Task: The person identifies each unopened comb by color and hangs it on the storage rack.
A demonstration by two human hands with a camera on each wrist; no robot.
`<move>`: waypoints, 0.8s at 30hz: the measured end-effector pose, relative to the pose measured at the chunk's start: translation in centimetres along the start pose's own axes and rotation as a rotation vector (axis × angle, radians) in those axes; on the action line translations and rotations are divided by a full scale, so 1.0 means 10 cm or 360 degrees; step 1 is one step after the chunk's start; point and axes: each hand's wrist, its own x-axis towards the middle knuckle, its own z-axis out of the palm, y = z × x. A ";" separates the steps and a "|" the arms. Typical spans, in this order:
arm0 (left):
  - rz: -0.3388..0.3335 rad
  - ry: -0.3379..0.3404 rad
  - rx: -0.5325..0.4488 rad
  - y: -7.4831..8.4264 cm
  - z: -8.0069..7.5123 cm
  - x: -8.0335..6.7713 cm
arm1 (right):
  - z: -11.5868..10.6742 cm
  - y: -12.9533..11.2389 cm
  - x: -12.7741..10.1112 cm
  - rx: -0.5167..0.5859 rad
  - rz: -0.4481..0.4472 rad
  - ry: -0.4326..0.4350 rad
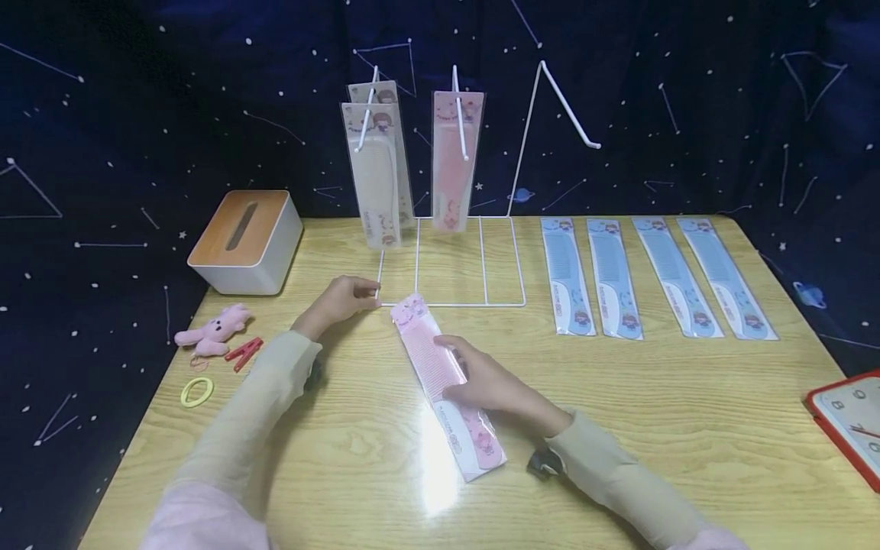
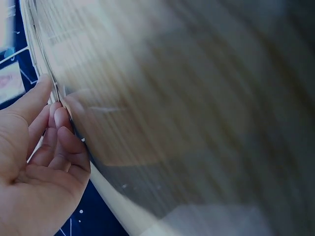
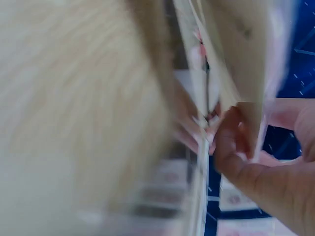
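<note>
2 sleeves lead to the right hand, pinching the pink packet beneath it, and the left hand, gripping the rack, likely mid-pickup; hanging next calls for lifting forward.

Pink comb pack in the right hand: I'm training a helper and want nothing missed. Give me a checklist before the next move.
1. Right hand has a grip on the pink comb pack: ok, thumb and fingers hold it.
2. Left hand on the white wire rack: ok, at its near left corner.
3. Front end of the middle hook free: ok, it juts past the one hanging pink pack.
4. Held pack at hook height: not ok, it is well below the hooks.
5. Held pack's hanging hole open: cannot tell, too small to make out.
</note>
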 end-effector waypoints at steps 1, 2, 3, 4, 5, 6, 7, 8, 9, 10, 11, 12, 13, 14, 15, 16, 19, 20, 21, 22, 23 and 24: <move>0.0007 0.0001 0.0007 0.00 0.00 0.00 | -0.05 -0.01 -0.03 0.0057 -0.0037 0.0038; 0.0012 0.0001 0.0012 0.00 0.00 0.00 | -0.10 -0.02 -0.06 0.0117 -0.0074 0.0075; 0.0014 0.0002 0.0016 0.00 -0.01 0.00 | -0.15 -0.04 -0.08 0.0176 -0.0122 0.0115; 0.0010 0.0003 0.0015 0.00 -0.01 0.00 | -0.21 -0.07 -0.10 0.0243 -0.0175 0.0150; 0.0010 0.0005 0.0020 0.00 -0.01 0.00 | -0.27 -0.11 -0.12 0.0299 -0.0227 0.0188; 0.0008 0.0008 0.0023 0.01 -0.01 0.00 | -0.33 -0.15 -0.14 0.0332 -0.0278 0.0230; 0.0008 0.0005 0.0022 0.01 -0.01 0.00 | -0.39 -0.19 -0.15 0.0353 -0.0335 0.0280; 0.0002 0.0004 0.0014 0.01 -0.01 0.00 | -0.45 -0.24 -0.16 0.0375 -0.0392 0.0323; 0.0002 0.0003 0.0013 0.01 -0.01 -0.01 | -0.51 -0.29 -0.17 0.0388 -0.0451 0.0365; 0.0005 0.0003 0.0013 0.01 -0.01 -0.01 | -0.56 -0.34 -0.19 0.0396 -0.0502 0.0400; 0.0010 -0.0001 0.0016 0.02 -0.01 -0.01 | -0.60 -0.39 -0.19 0.0389 -0.0555 0.0437; 0.0011 -0.0003 0.0015 0.02 -0.01 -0.02 | -0.65 -0.43 -0.20 0.0384 -0.0605 0.0469; 0.0014 -0.0006 0.0013 0.02 0.00 -0.02 | -0.68 -0.47 -0.20 0.0387 -0.0650 0.0494; 0.0020 -0.0008 0.0012 0.02 0.00 -0.02 | -0.71 -0.50 -0.21 0.0380 -0.0678 0.0526; 0.0026 -0.0010 0.0015 0.02 0.00 -0.02 | -0.74 -0.53 -0.20 0.0372 -0.0695 0.0556; 0.0028 -0.0010 0.0011 0.02 0.00 -0.03 | -0.77 -0.55 -0.20 0.0370 -0.0702 0.0583; 0.0037 -0.0013 0.0005 0.02 0.01 -0.02 | -0.82 -0.60 -0.18 0.0385 -0.0694 0.0635; 0.0040 -0.0017 0.0004 0.01 0.01 -0.02 | -0.83 -0.61 -0.17 0.0396 -0.0687 0.0643; 0.0041 -0.0019 0.0004 0.01 0.01 -0.02 | -0.84 -0.62 -0.16 0.0399 -0.0682 0.0648; 0.0044 -0.0022 0.0005 0.01 0.01 -0.02 | -0.84 -0.63 -0.15 0.0405 -0.0676 0.0652; 0.0046 -0.0023 0.0007 0.01 0.01 -0.01 | -0.85 -0.63 -0.15 0.0411 -0.0675 0.0656; 0.0050 -0.0025 0.0012 0.00 0.01 -0.01 | -0.85 -0.64 -0.14 0.0417 -0.0675 0.0660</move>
